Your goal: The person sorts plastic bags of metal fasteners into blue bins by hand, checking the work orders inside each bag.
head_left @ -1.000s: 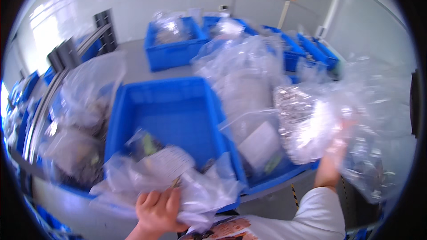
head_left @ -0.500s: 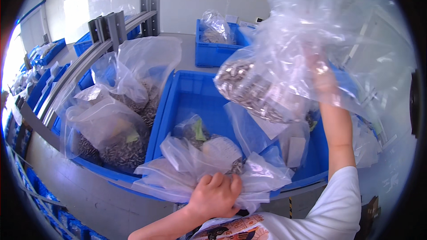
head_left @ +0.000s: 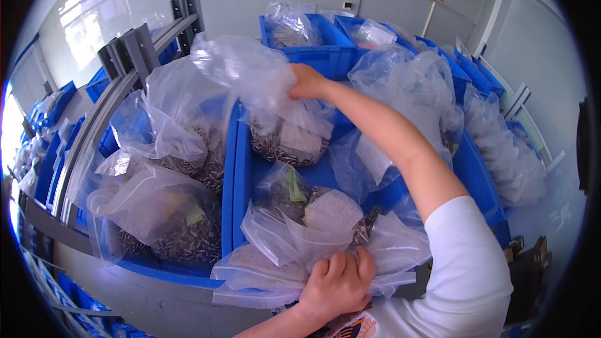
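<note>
My right hand [head_left: 307, 82] is closed around the gathered top of a clear plastic bag [head_left: 299, 144] of small grey metal pieces with a pale label. The bag hangs over the far left corner of the middle blue bin [head_left: 240, 213]; whether it touches the bottom I cannot tell. At the bin's front edge, my left hand [head_left: 338, 283] is clenched on the loose plastic of another clear bag [head_left: 282, 235]. Beyond that hand lie small metal parts, a white label [head_left: 333, 213] and a green tag [head_left: 294, 186] inside the plastic.
A left-hand blue bin holds more bags of metal parts [head_left: 188, 235]. Large clear bags [head_left: 407, 91] stand on the right of the middle bin, with more bags [head_left: 507, 156] beyond. Another blue bin [head_left: 313, 56] sits behind. A metal rail [head_left: 100, 125] runs along the left.
My right hand has carried its bag from the upper right leftward and down to the middle bin's far left corner. My left hand keeps its hold on the plastic. The view has shifted.
</note>
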The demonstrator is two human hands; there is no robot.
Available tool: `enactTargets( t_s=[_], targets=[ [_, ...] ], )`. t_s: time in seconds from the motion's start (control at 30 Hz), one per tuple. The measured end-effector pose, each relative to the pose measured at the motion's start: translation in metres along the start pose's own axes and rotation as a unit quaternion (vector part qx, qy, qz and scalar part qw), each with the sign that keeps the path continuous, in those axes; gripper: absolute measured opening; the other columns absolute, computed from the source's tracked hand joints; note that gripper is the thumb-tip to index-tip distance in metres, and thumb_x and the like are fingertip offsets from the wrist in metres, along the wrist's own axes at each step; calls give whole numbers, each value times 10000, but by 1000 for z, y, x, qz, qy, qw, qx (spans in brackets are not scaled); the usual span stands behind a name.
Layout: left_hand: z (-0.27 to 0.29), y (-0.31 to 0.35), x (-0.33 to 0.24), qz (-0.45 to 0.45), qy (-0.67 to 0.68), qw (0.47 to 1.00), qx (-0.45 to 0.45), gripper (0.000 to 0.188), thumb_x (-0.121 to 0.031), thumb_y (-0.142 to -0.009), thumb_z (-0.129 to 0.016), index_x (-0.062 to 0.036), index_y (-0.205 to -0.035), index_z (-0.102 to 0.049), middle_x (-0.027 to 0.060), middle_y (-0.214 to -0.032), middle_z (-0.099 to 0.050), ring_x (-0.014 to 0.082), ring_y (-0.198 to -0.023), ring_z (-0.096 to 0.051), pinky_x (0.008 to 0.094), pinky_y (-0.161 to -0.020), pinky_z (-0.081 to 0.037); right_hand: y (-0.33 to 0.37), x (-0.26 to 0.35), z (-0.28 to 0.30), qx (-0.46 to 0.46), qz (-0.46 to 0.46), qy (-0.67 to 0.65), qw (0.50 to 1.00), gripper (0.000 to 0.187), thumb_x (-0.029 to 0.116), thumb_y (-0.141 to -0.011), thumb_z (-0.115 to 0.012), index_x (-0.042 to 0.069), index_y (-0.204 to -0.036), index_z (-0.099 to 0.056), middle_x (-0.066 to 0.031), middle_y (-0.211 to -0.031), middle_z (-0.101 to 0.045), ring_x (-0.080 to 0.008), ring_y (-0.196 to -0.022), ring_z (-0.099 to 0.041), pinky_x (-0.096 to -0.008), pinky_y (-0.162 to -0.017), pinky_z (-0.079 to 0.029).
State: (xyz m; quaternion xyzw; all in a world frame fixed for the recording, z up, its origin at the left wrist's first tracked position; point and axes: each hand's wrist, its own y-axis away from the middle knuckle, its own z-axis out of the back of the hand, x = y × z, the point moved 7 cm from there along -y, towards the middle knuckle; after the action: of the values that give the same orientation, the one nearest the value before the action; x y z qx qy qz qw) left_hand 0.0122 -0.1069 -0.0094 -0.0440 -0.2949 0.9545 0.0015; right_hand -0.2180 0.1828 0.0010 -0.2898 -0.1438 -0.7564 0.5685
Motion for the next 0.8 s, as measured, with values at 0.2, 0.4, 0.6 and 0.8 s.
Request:
enactTargets(
  t_s=[0.2,0.4,0.6,0.8],
  targets=[
    [6,-10,9,0,20,997,75,678,-343,-423,-630,-23,-1009,-515,66,-776,-529,173,-643,-447,290,-549,-318,55,46,41,74,-135,407,901,1004,634,-444,-685,22,-1176,-369,-168,-1145,-443,-304,-1084,-421,-415,-855,-367],
    [62,-26,16,7,190,981,23,788,-382,-567,-629,33,-1184,-367,200,-1039,-492,311,-932,-467,368,-829,-337,119,159,47,-248,321,481,777,990,451,-587,-685,173,-1340,-105,-144,-1343,-190,-297,-1208,-276,-441,-891,-336],
    [58,-76,101,8,230,954,192,739,-301,-649,-636,-61,-1254,-287,223,-1260,-276,387,-1126,-343,424,-915,-301,71,112,18,-152,196,512,822,654,242,-760,-537,263,-1317,-195,-103,-1311,-262,-306,-1111,-394,-454,-834,-402],
    [10,-129,159,24,-348,926,142,968,-293,-561,-736,-163,-1331,-164,193,-1368,-106,362,-1201,-287,397,-927,-344,54,27,-34,81,112,221,965,514,224,-722,-543,31,-1175,-392,-202,-1176,-447,-306,-1078,-446,-393,-874,-373]
  ],
)
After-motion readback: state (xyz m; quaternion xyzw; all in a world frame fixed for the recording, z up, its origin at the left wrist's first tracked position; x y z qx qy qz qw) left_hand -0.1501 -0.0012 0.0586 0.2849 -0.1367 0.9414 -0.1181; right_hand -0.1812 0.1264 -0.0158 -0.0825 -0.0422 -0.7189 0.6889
